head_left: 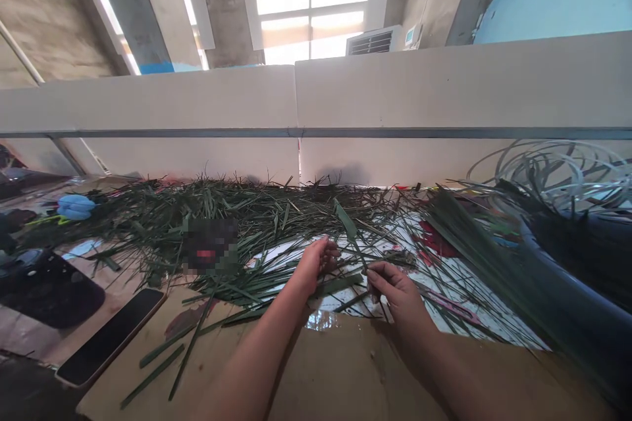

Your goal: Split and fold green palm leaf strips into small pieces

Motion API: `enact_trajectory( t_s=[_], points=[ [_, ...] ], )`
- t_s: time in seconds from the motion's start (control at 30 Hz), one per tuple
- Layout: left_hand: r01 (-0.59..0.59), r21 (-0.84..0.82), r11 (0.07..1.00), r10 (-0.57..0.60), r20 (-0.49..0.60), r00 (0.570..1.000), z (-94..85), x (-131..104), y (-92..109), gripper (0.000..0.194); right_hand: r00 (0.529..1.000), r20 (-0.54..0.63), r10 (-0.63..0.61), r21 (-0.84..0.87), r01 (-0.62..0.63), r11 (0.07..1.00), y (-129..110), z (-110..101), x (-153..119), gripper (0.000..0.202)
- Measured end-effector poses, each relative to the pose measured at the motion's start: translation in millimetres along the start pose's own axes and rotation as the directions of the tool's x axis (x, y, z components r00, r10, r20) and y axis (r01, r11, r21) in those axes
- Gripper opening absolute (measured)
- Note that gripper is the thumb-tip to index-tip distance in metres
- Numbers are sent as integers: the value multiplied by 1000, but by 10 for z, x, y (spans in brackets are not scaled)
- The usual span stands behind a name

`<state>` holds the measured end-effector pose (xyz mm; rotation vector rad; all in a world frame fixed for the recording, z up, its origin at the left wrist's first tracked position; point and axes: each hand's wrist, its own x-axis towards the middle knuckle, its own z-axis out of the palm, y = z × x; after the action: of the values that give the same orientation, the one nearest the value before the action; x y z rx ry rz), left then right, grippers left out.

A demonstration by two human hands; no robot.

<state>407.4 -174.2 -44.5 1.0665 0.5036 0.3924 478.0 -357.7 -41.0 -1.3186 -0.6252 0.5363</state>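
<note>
My right hand pinches the thin stem of a green leaf strip, whose broad end points up and away to the left. To its left, my left hand is raised over the strips with its fingers curled; whether it holds anything is too small to tell. Cut green strips lie under and between the hands, on a white sheet and the edge of the brown cardboard. A long heap of dark green leaves lies beyond both hands.
A phone and a dark container lie at the left, near a blue object. Pink-handled scissors rest right of my right hand. A blue tub with long leaves and clear coiled tubing are at the right.
</note>
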Motion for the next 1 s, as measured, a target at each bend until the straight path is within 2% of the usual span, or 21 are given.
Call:
enact_trajectory(
  t_s=[0.2, 0.43, 0.53, 0.73, 0.83, 1.0],
  points=[
    [-55, 41, 998, 51, 88, 995, 51, -84, 51, 43, 999, -22, -33, -15, 33, 999, 30, -11, 0, 37],
    [-46, 135, 990, 13, 233, 972, 160, -196, 76, 38, 997, -56, -56, -18, 56, 998, 25, -8, 14, 36],
    [-48, 152, 987, 3, 286, 958, 212, -262, 111, 35, 995, -82, -64, -56, 60, 997, 8, -6, 4, 38],
    [-96, 109, 989, 46, 395, 918, 328, -395, 161, 37, 984, -56, -172, -146, 162, 976, -33, 2, -34, 33],
    [-139, 96, 986, 89, 402, 911, 366, -422, 132, 34, 983, -62, -172, -144, 162, 976, -25, 2, -35, 31],
    [-136, 67, 988, 102, 364, 926, 404, -418, 94, 32, 982, -71, -172, -101, 165, 981, -23, 26, -29, 31]
  ],
)
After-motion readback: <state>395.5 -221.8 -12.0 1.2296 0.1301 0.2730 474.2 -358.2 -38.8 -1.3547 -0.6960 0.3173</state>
